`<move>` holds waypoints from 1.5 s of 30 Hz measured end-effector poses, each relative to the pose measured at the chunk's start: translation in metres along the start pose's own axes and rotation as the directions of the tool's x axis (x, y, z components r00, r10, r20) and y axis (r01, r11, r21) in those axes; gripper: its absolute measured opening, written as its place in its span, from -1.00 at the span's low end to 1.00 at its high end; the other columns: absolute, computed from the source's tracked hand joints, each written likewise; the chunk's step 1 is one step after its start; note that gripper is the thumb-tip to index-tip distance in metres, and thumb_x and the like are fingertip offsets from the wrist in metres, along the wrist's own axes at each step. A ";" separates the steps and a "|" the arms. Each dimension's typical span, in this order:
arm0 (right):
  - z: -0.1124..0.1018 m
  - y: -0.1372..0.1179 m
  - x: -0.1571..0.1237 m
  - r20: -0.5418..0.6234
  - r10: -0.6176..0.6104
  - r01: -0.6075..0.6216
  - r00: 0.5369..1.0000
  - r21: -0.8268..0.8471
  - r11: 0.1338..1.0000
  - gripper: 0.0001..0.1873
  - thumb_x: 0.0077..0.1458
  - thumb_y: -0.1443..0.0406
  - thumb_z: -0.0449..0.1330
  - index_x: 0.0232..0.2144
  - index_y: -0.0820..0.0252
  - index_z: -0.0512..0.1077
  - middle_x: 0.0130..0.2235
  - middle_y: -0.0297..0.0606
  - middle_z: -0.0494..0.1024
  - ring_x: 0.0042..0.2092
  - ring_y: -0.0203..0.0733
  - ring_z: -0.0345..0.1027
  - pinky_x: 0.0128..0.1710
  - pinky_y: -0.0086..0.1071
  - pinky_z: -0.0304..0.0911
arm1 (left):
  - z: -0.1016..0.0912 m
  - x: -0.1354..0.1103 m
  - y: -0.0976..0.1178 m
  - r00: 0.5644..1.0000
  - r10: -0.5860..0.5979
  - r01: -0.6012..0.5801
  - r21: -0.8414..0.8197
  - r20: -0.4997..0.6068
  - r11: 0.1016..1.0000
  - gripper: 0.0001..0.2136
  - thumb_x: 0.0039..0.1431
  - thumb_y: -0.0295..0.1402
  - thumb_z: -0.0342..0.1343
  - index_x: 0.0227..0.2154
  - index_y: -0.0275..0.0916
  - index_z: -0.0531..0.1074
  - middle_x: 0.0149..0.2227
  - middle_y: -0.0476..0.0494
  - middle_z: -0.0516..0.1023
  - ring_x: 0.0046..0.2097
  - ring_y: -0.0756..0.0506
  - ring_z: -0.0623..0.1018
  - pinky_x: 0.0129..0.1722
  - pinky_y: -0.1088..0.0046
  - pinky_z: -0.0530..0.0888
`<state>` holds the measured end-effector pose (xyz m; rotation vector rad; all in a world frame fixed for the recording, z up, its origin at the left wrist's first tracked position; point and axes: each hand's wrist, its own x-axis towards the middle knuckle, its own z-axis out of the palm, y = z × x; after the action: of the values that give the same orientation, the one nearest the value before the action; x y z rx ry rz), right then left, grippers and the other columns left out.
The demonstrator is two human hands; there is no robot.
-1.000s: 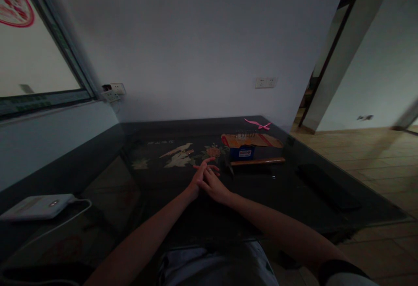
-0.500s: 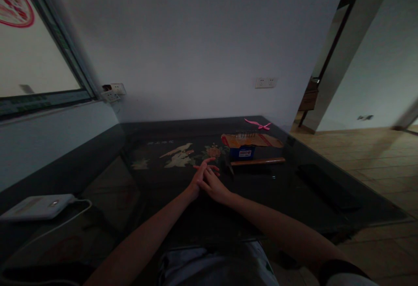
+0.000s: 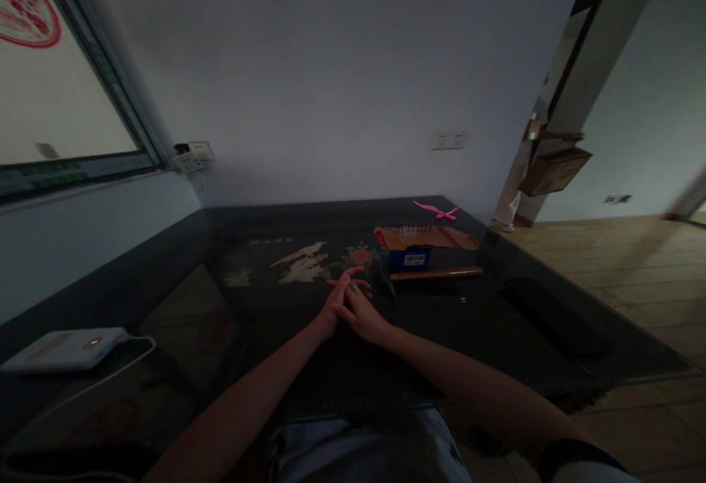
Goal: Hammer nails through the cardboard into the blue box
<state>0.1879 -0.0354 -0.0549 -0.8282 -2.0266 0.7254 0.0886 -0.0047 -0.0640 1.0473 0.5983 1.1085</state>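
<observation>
My left hand (image 3: 331, 312) and my right hand (image 3: 367, 320) rest together above the dark tabletop (image 3: 309, 380), fingers interlaced and stretched out. A ring shows on one finger. Neither holds an object. Just right of them lies a hammer (image 3: 435, 274) with a wooden handle, its dark head toward my hands. Behind the hammer stands a blue cardboard box (image 3: 409, 259) with a torn brown top. A row of thin dark upright pins (image 3: 416, 229) shows at the box's top; I cannot tell what they are.
A pink ribbon (image 3: 438, 211) lies by the wall. A flat black object (image 3: 554, 317) is at the right. On the left, a white power bank (image 3: 66, 349) has a white cable (image 3: 104, 380). By the doorway, a brown box-like object (image 3: 554, 171) is in the air, apparently carried by a partly hidden person.
My hands and the things on the table have stayed put. At the doorway, the brown box-like object has come further out to the right, and a pale shape shows below it.
</observation>
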 end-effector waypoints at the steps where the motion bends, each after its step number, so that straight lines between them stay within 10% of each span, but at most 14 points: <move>1: 0.000 0.000 0.000 -0.001 -0.001 0.001 1.000 -0.002 1.000 -0.44 0.17 0.12 0.02 0.18 0.18 0.13 0.10 -0.05 0.22 0.13 -0.07 0.08 0.10 -0.18 0.07 | 0.000 0.000 0.000 1.000 0.002 -0.002 -0.004 0.002 1.000 -0.50 0.08 -0.08 0.00 0.04 -0.23 0.22 -0.32 -0.13 0.46 -0.33 -0.12 0.51 -0.35 0.36 0.41; 45: -0.001 -0.001 -0.001 0.001 -0.006 0.006 1.000 -0.023 1.000 -0.46 0.18 0.14 -0.01 0.18 0.18 0.12 0.11 -0.05 0.22 0.14 -0.08 0.07 0.10 -0.18 0.06 | 0.005 -0.005 0.005 1.000 0.017 -0.017 0.041 -0.006 0.999 -0.45 0.07 -0.05 -0.02 0.10 -0.21 0.19 -0.29 -0.18 0.49 -0.33 -0.12 0.51 -0.34 0.37 0.40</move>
<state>0.1888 -0.0366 -0.0536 -0.8351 -2.0410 0.7008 0.0885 -0.0104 -0.0576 1.0865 0.6205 1.1185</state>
